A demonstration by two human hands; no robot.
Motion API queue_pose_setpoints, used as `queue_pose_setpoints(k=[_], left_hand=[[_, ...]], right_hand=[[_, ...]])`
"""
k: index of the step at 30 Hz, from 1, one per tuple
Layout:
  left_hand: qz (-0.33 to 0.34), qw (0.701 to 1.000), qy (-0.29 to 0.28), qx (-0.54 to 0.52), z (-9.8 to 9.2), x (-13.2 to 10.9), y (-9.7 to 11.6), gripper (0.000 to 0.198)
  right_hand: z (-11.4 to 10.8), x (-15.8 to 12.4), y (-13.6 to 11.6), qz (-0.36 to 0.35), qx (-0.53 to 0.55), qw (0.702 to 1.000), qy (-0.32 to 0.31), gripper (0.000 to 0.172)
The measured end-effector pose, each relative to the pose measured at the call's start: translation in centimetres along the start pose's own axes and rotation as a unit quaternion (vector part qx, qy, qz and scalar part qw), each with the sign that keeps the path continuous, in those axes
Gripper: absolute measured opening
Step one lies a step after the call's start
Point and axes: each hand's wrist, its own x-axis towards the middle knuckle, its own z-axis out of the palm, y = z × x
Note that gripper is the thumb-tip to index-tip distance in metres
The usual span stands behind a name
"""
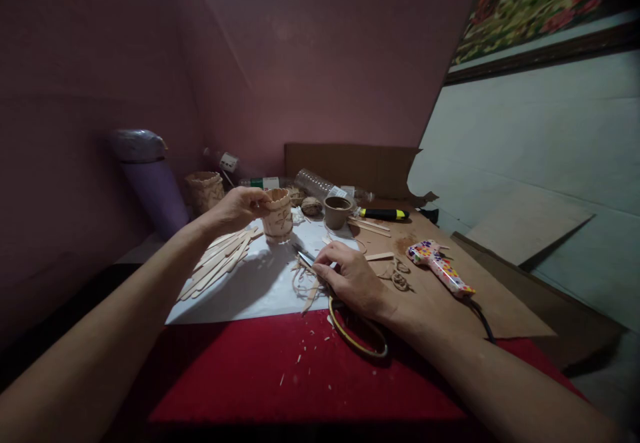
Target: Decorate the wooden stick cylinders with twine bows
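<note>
My left hand (244,203) pinches the rim of a small cup (279,220) faced with wooden sticks, which has a flower-like decoration on its front and twine near its base. My right hand (353,276) is closed on a pair of scissors (357,343). Their blades point toward the cup without touching it, and the large looped handle shows below my palm. Under the blades lie loose twine scraps and a broken stick (311,296) on white paper (230,306). To the left of the cup, flat craft sticks (217,266) are fanned out.
Behind stand a grey-brown pot (338,212), a twine ball (311,206), clear plastic bottles (317,183) and another decorated cup (205,192). A utility knife (385,214) and a patterned glue gun (440,266) with a cord rest on cardboard (480,313) at right. Red cloth (240,376) covers the table's front.
</note>
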Motion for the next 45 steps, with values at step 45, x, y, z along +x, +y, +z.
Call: queue_pose_setpoints(k=[45], left_hand=[[0.062,0.994,0.087,0.029,1.7,-0.3,0.3,0.021]], right_hand=[[0.1,-0.1,0.0,0.004,-0.009,1.000,-0.018,0.012]])
